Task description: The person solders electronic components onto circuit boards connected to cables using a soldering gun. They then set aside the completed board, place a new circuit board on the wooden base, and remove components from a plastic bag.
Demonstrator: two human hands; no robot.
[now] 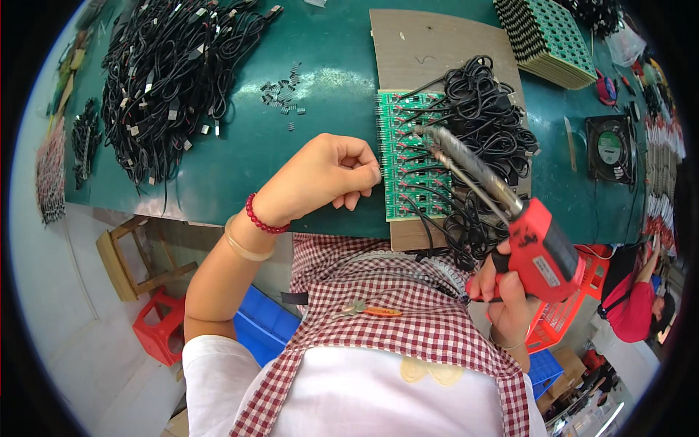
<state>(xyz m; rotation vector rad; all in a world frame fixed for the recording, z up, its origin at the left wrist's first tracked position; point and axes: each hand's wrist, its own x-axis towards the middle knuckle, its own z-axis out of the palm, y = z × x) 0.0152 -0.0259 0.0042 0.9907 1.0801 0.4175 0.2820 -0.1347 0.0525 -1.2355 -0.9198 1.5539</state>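
Gripping a red soldering gun (542, 251) by its handle, the right hand (502, 291) has its fingers wrapped closed around the grip just above the person's checked apron (408, 320). Gun's long metal barrel slopes up and to the left; its tip (421, 131) sits over the upper part of a green circuit board panel (408, 171), among the wire ends there. Contact between tip and board cannot be told.

Left hand (328, 175) is curled into a loose fist, fingertips tucked under, resting on the green table (255, 146) with the knuckles touching or just beside the panel's left edge. Whether it pinches anything small cannot be told. Wrist carries a red bead bracelet (263, 218) and a pale bangle (244, 246).

Panel lies on a brown board (437, 44) near the table's front edge. Many black cables (488, 124) run from the panel's rows and bunch in a tangle over its right side and upper right.

Also on table: large heap of black cables (175, 65) at upper left; small scatter of dark parts (284, 95) between that heap and the brown board; stack of green panels (553, 40) at upper right; small black fan (610, 148) at far right.

Below table edge, left: wooden stool (127, 258), red plastic stool (156, 328). Another person in red (633, 306) at lower right.
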